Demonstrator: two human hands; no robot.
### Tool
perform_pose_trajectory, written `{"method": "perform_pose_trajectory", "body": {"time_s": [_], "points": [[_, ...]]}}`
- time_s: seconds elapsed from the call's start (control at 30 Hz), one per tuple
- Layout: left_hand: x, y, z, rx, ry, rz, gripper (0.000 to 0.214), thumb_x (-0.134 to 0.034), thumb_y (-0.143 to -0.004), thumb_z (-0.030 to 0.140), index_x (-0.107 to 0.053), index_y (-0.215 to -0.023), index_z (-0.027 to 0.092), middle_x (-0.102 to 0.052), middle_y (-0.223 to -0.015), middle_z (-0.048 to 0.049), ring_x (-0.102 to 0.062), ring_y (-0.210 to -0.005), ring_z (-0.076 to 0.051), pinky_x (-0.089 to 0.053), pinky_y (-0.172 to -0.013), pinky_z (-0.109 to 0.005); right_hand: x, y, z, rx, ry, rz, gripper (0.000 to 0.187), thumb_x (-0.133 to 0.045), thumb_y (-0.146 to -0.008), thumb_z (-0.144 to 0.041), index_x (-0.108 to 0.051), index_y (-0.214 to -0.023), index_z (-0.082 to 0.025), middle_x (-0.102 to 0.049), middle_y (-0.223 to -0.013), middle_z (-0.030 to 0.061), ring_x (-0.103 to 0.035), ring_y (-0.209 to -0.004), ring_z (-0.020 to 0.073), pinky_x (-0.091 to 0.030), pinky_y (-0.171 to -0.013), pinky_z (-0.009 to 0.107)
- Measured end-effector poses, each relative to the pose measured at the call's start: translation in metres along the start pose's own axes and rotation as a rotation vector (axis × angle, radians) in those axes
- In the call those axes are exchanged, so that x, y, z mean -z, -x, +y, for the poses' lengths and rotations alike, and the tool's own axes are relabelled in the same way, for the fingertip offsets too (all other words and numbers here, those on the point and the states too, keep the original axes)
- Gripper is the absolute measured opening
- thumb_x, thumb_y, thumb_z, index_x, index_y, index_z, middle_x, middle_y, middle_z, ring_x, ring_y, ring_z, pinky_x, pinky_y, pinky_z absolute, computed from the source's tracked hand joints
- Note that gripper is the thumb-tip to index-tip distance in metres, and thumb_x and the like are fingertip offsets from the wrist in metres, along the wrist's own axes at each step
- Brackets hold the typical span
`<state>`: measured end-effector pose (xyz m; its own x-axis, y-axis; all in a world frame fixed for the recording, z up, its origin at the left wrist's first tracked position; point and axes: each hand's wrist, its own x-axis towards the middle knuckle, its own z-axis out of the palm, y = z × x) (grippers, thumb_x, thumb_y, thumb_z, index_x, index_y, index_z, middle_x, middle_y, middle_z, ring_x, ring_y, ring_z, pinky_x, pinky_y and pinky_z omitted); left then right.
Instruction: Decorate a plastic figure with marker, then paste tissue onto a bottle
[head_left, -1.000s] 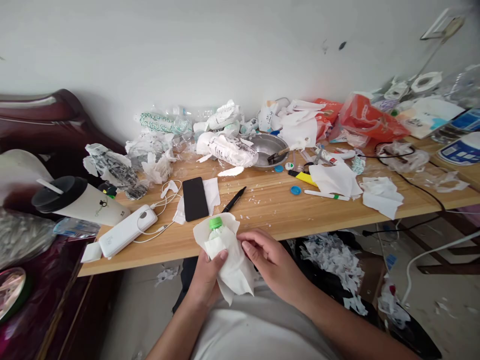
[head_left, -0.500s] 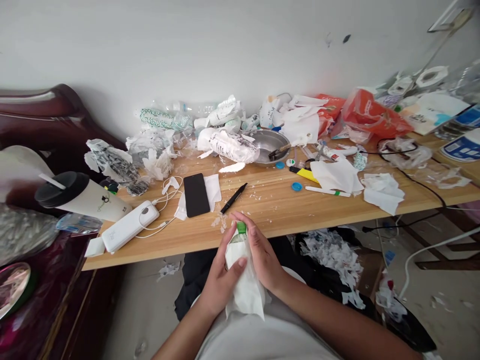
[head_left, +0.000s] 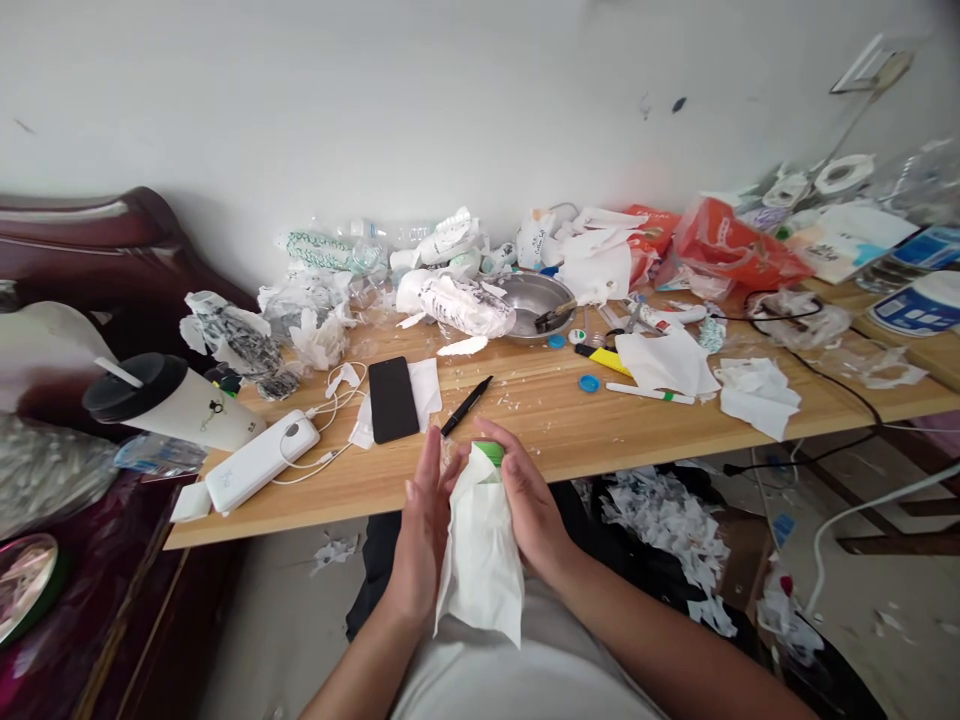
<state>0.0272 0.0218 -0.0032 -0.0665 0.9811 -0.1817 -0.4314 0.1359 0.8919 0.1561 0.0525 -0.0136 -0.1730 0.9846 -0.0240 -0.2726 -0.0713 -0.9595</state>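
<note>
A bottle with a green cap point(head_left: 490, 453) stands tilted in front of my body, wrapped in a sheet of white tissue point(head_left: 482, 555) that hides most of it. My right hand point(head_left: 536, 515) holds the bottle's right side near the cap, its fingers curled behind the top. On the other side my left hand point(head_left: 420, 540) is open, fingers stretched upward, with its palm facing the tissue. Whether the left palm touches the tissue is hard to see. Just beyond the fingertips lies a black pen point(head_left: 466, 405) on the wooden table point(head_left: 525, 430).
A phone point(head_left: 393, 399), a white power bank point(head_left: 262, 460) with cables and a lidded cup point(head_left: 180, 400) are on the left. Behind stand a metal bowl point(head_left: 534, 295) and a paper-covered bottle point(head_left: 455, 302). A yellow cutter point(head_left: 604, 360) lies on the right.
My left hand has let go of the wrapped bottle and opened out to the left. The tissue's upper edge now covers more of the neck. My right hand keeps its hold.
</note>
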Motion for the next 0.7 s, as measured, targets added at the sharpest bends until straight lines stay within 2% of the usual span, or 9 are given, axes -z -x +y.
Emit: {"method": "perform_pose_trajectory", "body": {"time_s": [0.07, 0.13, 0.23, 0.37, 0.43, 0.53, 0.63, 0.7], "points": [[-0.004, -0.003, -0.002, 0.197, 0.189, 0.011, 0.055, -0.051, -0.096, 0.059, -0.049, -0.147, 0.040, -0.048, -0.158, -0.0008, -0.046, -0.144, -0.029, -0.040, -0.116, -0.047, 0.000, -0.004, -0.003, -0.034, -0.054, -0.015, 0.059, -0.041, -0.096, -0.070, -0.048, -0.142, -0.034, -0.064, -0.132, 0.0063, -0.067, -0.114, 0.0252, -0.057, -0.091, 0.038], [-0.006, -0.003, -0.007, 0.381, 0.262, -0.071, 0.054, -0.058, -0.093, 0.058, -0.059, -0.140, 0.031, -0.064, -0.141, -0.0063, -0.058, -0.131, -0.032, -0.050, -0.106, -0.047, 0.002, -0.008, -0.004, -0.028, -0.103, -0.047, 0.066, -0.043, -0.092, -0.074, -0.042, -0.145, -0.034, -0.065, -0.128, 0.0071, -0.069, -0.107, 0.0256, -0.059, -0.081, 0.037], [-0.004, 0.004, -0.012, 0.522, 0.327, -0.141, 0.066, -0.057, -0.085, 0.073, -0.067, -0.130, 0.026, -0.075, -0.117, -0.0107, -0.069, -0.111, -0.035, -0.058, -0.091, -0.049, 0.006, -0.012, -0.006, 0.032, -0.145, -0.139, 0.069, -0.052, -0.091, -0.071, -0.038, -0.147, -0.033, -0.065, -0.124, 0.0073, -0.067, -0.108, 0.0245, -0.057, -0.083, 0.035], [0.001, 0.014, -0.006, 0.512, 0.257, -0.171, 0.079, -0.060, -0.071, 0.085, -0.071, -0.122, 0.026, -0.077, -0.100, -0.0122, -0.074, -0.083, -0.032, -0.060, -0.074, -0.046, 0.015, -0.014, -0.010, 0.053, -0.056, -0.220, 0.065, -0.048, -0.095, -0.068, -0.038, -0.148, -0.032, -0.060, -0.136, 0.0086, -0.062, -0.121, 0.0232, -0.051, -0.099, 0.036], [0.004, 0.016, 0.000, 0.510, 0.219, -0.206, 0.084, -0.061, -0.065, 0.088, -0.073, -0.118, 0.024, -0.076, -0.088, -0.0125, -0.073, -0.075, -0.030, -0.059, -0.067, -0.042, 0.019, -0.020, -0.012, 0.020, -0.079, -0.176, 0.068, -0.043, -0.093, -0.074, -0.040, -0.147, -0.032, -0.057, -0.143, 0.0094, -0.057, -0.130, 0.0244, -0.047, -0.106, 0.040], [0.008, 0.017, 0.003, 0.541, 0.222, -0.259, 0.087, -0.063, -0.059, 0.090, -0.075, -0.111, 0.021, -0.070, -0.071, -0.0099, -0.067, -0.064, -0.024, -0.055, -0.059, -0.036, 0.024, -0.034, -0.015, -0.121, -0.257, -0.099, 0.070, -0.037, -0.091, -0.080, -0.047, -0.139, -0.030, -0.059, -0.143, 0.0116, -0.057, -0.132, 0.0270, -0.047, -0.106, 0.045], [0.011, 0.015, -0.001, 0.638, 0.277, -0.359, 0.081, -0.069, -0.057, 0.087, -0.077, -0.100, 0.018, -0.069, -0.079, -0.0111, -0.060, -0.058, -0.018, -0.050, -0.050, -0.029, 0.024, -0.046, -0.013, -0.179, -0.359, -0.192, 0.074, -0.036, -0.088, -0.084, -0.054, -0.132, -0.029, -0.061, -0.140, 0.0124, -0.064, -0.123, 0.0286, -0.050, -0.101, 0.046], [0.011, 0.011, -0.007, 0.724, 0.342, -0.453, 0.077, -0.070, -0.061, 0.085, -0.077, -0.097, 0.017, -0.069, -0.087, -0.0117, -0.056, -0.053, -0.014, -0.043, -0.041, -0.025, 0.021, -0.048, -0.009, -0.130, -0.310, -0.206, 0.076, -0.037, -0.085, -0.087, -0.060, -0.123, -0.025, -0.069, -0.123, 0.0126, -0.071, -0.106, 0.0283, -0.054, -0.091, 0.045]]}}
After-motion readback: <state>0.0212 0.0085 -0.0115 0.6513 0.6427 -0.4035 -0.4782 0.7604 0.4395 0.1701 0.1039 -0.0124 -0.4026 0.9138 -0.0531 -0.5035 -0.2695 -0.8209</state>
